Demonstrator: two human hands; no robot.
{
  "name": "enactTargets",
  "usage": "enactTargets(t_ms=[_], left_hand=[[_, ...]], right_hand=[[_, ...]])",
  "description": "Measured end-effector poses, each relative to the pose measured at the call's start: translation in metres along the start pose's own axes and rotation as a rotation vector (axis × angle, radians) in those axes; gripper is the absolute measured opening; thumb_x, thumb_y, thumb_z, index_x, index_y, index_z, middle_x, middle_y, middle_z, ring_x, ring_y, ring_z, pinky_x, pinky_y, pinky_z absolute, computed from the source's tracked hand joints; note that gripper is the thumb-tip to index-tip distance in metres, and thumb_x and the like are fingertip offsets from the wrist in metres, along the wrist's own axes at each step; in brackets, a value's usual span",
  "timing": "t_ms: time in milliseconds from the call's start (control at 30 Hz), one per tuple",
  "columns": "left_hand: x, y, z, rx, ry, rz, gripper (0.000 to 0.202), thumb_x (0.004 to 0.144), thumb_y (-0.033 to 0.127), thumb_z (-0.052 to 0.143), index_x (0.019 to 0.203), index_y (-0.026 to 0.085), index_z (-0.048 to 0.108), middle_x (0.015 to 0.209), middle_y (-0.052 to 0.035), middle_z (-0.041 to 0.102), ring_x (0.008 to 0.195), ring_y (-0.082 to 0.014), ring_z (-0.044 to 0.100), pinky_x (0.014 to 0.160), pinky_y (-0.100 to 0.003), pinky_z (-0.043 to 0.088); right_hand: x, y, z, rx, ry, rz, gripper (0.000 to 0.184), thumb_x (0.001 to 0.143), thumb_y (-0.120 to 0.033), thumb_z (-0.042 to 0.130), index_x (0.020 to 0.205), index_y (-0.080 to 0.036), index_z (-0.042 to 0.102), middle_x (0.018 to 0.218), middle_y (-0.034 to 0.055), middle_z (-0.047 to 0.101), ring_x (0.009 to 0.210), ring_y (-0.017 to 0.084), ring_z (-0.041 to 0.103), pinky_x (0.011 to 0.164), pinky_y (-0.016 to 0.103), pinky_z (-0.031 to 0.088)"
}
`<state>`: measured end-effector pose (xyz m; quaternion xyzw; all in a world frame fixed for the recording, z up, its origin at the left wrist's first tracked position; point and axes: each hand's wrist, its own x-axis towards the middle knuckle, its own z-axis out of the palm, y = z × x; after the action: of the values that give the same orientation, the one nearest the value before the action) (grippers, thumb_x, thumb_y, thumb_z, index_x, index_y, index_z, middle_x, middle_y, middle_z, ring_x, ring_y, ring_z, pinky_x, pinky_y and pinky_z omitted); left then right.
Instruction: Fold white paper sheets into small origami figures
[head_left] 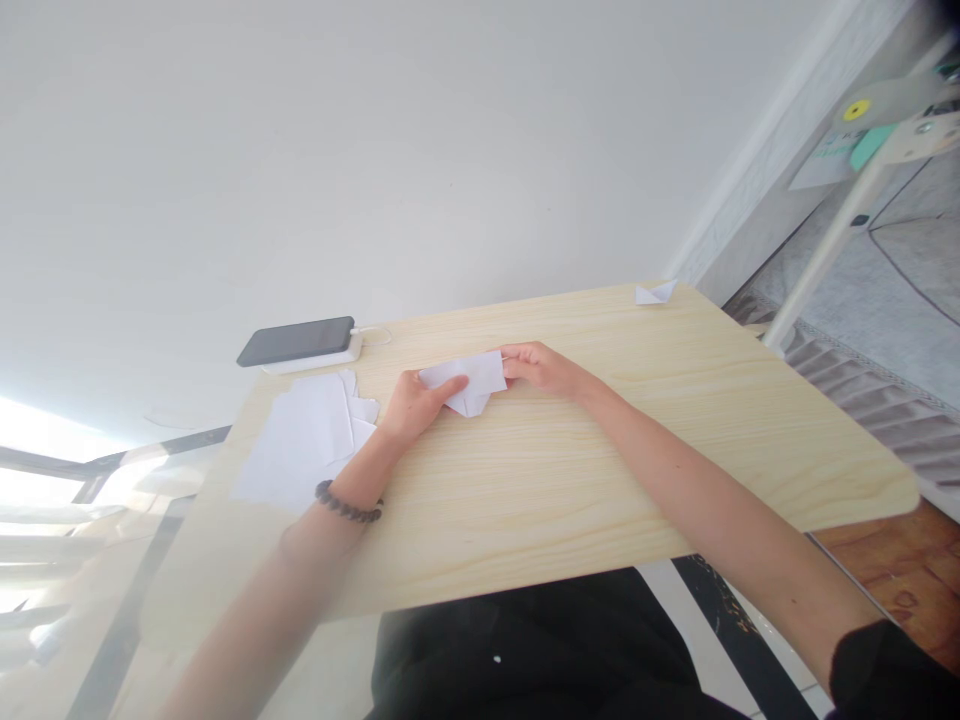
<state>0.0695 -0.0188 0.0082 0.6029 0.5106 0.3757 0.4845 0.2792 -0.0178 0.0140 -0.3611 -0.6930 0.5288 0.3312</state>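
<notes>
Between my hands, over the middle of the table, is a folded piece of white paper (pixel 481 372) with a pointed flap hanging below its upper band. My left hand (pixel 415 403) grips its left side, thumb lying across the front and the other fingers behind. At the paper's right edge, my right hand (pixel 541 368) pinches it between thumb and fingers; the fingertips are partly hidden behind the sheet. A dark beaded bracelet (pixel 349 505) circles my left wrist.
Left of my hands lies a pile of white paper sheets (pixel 296 440) on the wooden table (pixel 480 520). Behind it a phone (pixel 298 341) rests on a white block with a cable. A small folded paper (pixel 655 293) sits at the far right corner, against the wall.
</notes>
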Motion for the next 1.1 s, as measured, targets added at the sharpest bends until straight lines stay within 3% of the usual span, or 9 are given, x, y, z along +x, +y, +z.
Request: enactTargets(t_ms=[100,433,800,900,1100], left_hand=[[0.001,-0.002,-0.001,0.005,-0.001,0.008,0.034,0.06,0.041,0.067,0.073,0.01,0.065,0.075,-0.0068,0.066,0.066,-0.0179,0.058,0.054,-0.024,0.042],[-0.002,0.003,-0.001,0.106,-0.022,0.027,0.035,0.062,0.044,0.065,0.072,0.01,0.065,0.073,-0.0066,0.066,0.066,-0.0185,0.058,0.054,-0.024,0.042],[-0.003,0.002,-0.001,0.173,-0.052,0.034,0.036,0.063,0.047,0.062,0.069,0.011,0.064,0.067,-0.0053,0.065,0.061,-0.0168,0.057,0.053,-0.024,0.041],[-0.002,0.001,-0.002,0.174,-0.091,0.05,0.037,0.067,0.047,0.059,0.065,0.011,0.064,0.062,-0.0055,0.064,0.059,-0.0159,0.056,0.056,-0.025,0.043],[0.001,-0.001,-0.002,0.124,-0.148,0.037,0.034,0.072,0.043,0.054,0.067,0.01,0.064,0.063,-0.0059,0.065,0.057,-0.0142,0.058,0.062,-0.026,0.046]], right_hand=[[0.0,-0.001,0.0,0.043,-0.015,0.005,0.029,0.076,-0.017,0.044,0.101,-0.014,0.058,0.078,0.0026,0.065,0.078,0.013,0.058,0.074,0.026,0.042],[-0.001,-0.003,0.001,0.047,-0.059,0.019,0.018,0.075,-0.027,0.049,0.074,-0.013,0.06,0.074,0.0019,0.062,0.074,0.014,0.057,0.073,0.027,0.044],[0.004,0.006,0.013,0.048,0.036,0.042,0.027,0.075,-0.036,0.052,0.088,-0.015,0.063,0.086,0.003,0.065,0.085,0.018,0.059,0.075,0.029,0.047],[0.005,0.008,0.013,0.042,0.105,0.042,0.027,0.075,-0.038,0.052,0.085,-0.015,0.062,0.083,0.0029,0.065,0.081,0.017,0.059,0.07,0.027,0.048],[0.007,0.011,0.012,-0.074,0.322,-0.006,0.028,0.078,-0.043,0.047,0.076,-0.016,0.052,0.063,0.0001,0.057,0.055,0.011,0.053,0.053,0.023,0.045]])
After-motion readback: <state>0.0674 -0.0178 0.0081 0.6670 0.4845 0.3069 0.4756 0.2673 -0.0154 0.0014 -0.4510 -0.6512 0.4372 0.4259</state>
